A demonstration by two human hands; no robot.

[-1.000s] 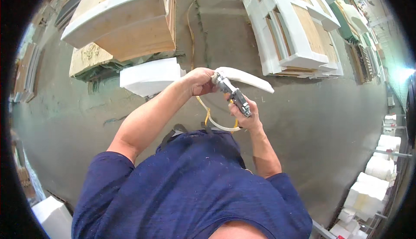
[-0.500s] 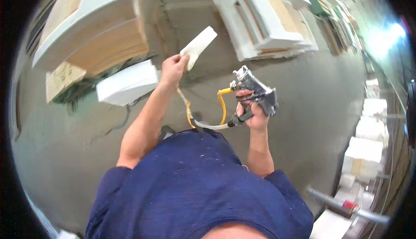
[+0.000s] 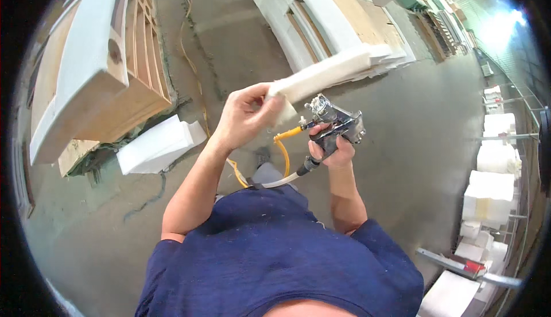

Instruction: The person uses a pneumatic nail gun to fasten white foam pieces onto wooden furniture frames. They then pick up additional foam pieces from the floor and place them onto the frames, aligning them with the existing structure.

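My left hand (image 3: 247, 116) pinches one end of a long white strip of soft padding (image 3: 327, 77), which stretches out to the right and is partly smeared by motion. In my right hand (image 3: 338, 151) is a spray gun (image 3: 337, 126) with a dark, stained metal body, its fingers wrapped round the grip. A yellow hose (image 3: 279, 139) joins the gun near its front. From the grip's lower end runs a pale hose (image 3: 281, 182) toward my waist. The strip's far end passes in front of a padded frame (image 3: 304, 24).
Left stands a wooden furniture frame (image 3: 109, 104) covered in white padding, with a white foam block (image 3: 158, 145) on the floor beside it. Along the right, a rack (image 3: 531, 139) holds several white padding rolls (image 3: 496, 159). A yellow hose lies on the floor ahead.
My left hand has come nearer, and the white strip now reaches farther right, above the spray gun. My right hand has shifted slightly left and down, still gripping the gun.
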